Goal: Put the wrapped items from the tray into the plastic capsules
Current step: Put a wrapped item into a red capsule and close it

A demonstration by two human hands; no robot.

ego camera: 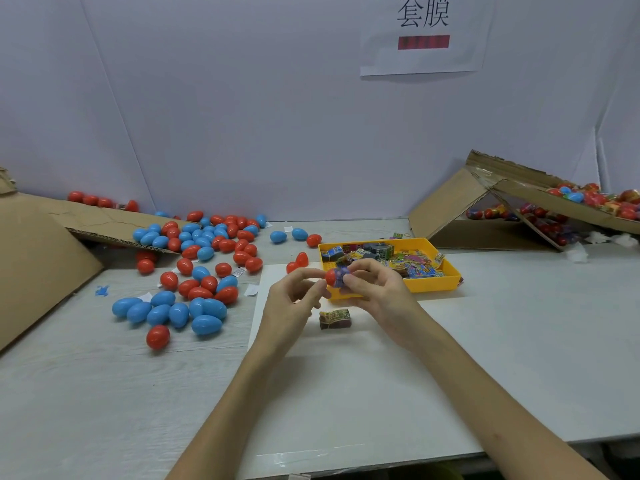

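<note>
Currently loose capsules (194, 271) are lying at my left on the table (519, 341). My left hand (294, 296) is pinching a red capsule (331, 277) and my right hand (375, 289) is gripping its other end, where a bluish wrapped item (343, 273) is showing. All this is hovering just in front of the yellow tray (436, 284).

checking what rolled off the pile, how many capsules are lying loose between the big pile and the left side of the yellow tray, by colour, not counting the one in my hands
blue capsules: 2
red capsules: 3
total: 5
The held capsule is left out.
</note>
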